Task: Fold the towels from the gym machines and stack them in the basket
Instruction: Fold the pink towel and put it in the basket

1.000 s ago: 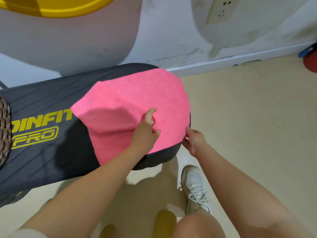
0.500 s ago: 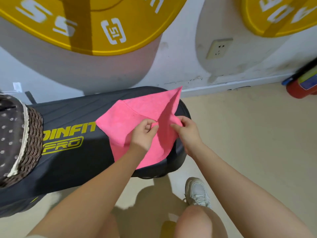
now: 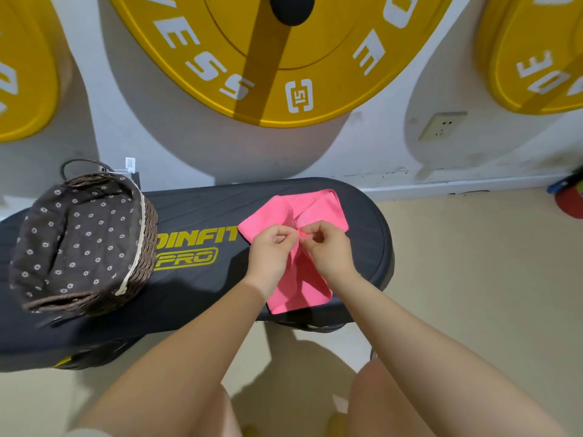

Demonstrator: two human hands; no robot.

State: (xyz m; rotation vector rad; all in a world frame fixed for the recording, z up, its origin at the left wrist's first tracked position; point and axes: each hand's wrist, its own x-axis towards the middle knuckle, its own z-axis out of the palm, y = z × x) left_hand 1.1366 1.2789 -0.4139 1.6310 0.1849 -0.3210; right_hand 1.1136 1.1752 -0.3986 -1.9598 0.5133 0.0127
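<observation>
Both hands meet over the middle of a bright pink square cloth towel [image 3: 310, 212]. The left hand [image 3: 271, 250] has its fingers curled, thumb and forefinger pinching a fold of the pink fabric; the right hand [image 3: 328, 247] is likewise curled, pinching the fabric right beside it, so the fingertips of the two hands nearly touch. The towel lies partly folded, its edges drawn in toward the pinch, on the right end of a black padded counter [image 3: 202, 216] printed with yellow lettering. On the left end of the counter, well apart from the towel, sits a brown woven wicker basket [image 3: 142, 247] lined with dark, flower-dotted fabric. Behind, large yellow weight plates [image 3: 252, 58] hang against a white wall [image 3: 362, 146] with a socket.
</observation>
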